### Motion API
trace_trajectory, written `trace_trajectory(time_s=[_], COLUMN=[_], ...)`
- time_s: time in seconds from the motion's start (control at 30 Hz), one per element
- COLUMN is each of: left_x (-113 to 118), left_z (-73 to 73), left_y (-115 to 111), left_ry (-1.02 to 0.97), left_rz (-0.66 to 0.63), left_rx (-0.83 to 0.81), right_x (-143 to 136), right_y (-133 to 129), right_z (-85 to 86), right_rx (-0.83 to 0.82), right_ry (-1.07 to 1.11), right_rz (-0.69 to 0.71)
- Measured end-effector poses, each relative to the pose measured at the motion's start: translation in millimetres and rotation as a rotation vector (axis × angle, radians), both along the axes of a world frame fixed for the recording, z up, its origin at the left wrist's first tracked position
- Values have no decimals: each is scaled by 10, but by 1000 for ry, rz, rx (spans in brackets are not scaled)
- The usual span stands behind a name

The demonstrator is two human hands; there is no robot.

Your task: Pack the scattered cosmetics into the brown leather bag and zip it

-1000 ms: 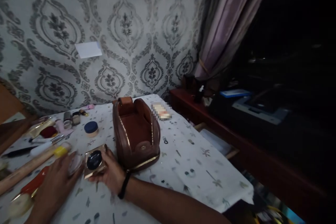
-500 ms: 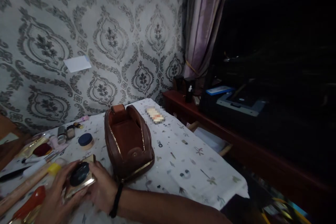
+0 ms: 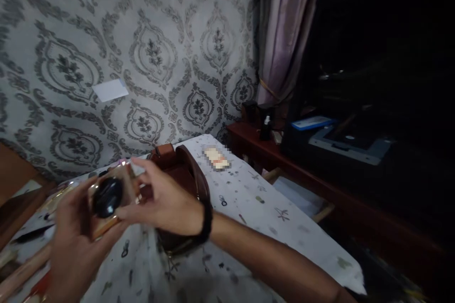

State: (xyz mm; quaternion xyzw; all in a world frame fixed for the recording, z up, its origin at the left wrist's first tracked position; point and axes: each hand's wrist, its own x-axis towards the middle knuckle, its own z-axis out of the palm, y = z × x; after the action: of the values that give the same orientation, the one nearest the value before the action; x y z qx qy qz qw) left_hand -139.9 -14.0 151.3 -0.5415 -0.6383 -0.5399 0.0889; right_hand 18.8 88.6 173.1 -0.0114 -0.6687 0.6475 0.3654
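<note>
Bag (image 3: pixel 201 176) open, inside partly hidden; gold case (image 3: pixel 109 196) in both hands (image 3: pixel 168 204).

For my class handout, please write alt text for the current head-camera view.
A person's left hand and right hand hold a gold case with a dark round disc above a patterned white tablecloth. An open brown bag on it is partly hidden by the right hand; grey patterned wallpaper rises behind.

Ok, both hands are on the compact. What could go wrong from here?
The compact might slip: it looks glossy, and the left hand and right hand hold it up off the table. The right hand could bump the bag, which it partly covers in this view; I can't tell whether they touch.
</note>
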Motion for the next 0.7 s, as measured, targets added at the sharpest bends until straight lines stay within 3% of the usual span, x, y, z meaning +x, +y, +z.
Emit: trace_trajectory(time_s=[0.13,0.27,0.4,0.57,0.7], left_x=[217,309,328,330,328], left_z=[94,97,51,29,29], left_y=[263,410,440,419,396], left_ry=[3,48,31,39,79], left_rz=[-114,-175,-243,-294,-313], left_rx=[12,57,37,-7,-38], right_x=[239,389,452,521,553], right_y=[328,539,632,710,756], right_z=[68,98,98,138,125], right_rx=[59,175,325,674,849], right_ry=[-57,-92,-130,-176,-178], right_rz=[35,31,-25,-162,-174])
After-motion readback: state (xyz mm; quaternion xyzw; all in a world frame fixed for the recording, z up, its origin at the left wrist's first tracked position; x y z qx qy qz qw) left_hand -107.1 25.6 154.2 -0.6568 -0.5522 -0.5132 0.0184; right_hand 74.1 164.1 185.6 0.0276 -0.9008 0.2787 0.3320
